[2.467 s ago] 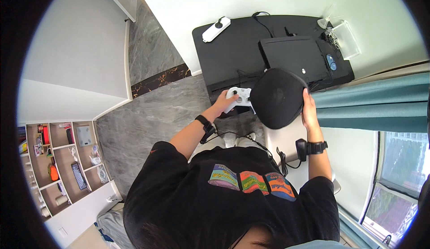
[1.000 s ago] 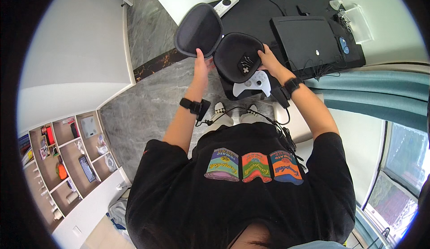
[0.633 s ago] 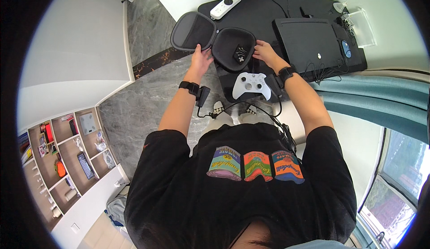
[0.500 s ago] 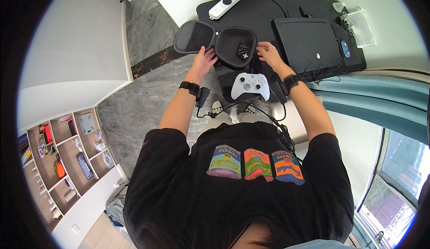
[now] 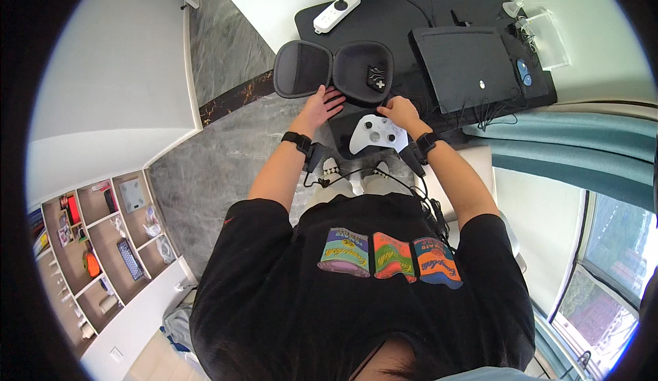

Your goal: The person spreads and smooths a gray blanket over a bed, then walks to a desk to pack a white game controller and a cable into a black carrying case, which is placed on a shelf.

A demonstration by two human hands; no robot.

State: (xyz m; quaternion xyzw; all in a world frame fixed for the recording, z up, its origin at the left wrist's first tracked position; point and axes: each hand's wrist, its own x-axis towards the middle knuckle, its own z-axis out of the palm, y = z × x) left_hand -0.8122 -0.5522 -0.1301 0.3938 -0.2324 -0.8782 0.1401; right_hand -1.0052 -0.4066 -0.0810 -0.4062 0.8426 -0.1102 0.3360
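Note:
A black hard-shell carrying case (image 5: 353,55) lies unfolded on the black table, its lid half (image 5: 290,70) to the left. Small dark and silver parts (image 5: 376,77) sit inside its right half. My left hand (image 5: 322,107) is open, fingers spread, at the near side of the case by the hinge. My right hand (image 5: 400,114) is closed, its fingertips drawn together at the case's near right corner; what they pinch, if anything, is hidden. Just below that hand a white game controller (image 5: 375,136) rests near the table's front edge, sticks facing up.
A black laptop-like device (image 5: 466,66) stands at the right with cables (image 5: 488,112) in front. A white power strip (image 5: 336,12) lies at the far left of the table (image 5: 384,18). Black cords (image 5: 425,192) hang from my wrist straps. A clear box (image 5: 548,42) stands far right.
My right hand has moved from the case's right side toward its near corner, closing its fingers. The case has turned slightly, its lid coming nearer. My left hand stays beside it.

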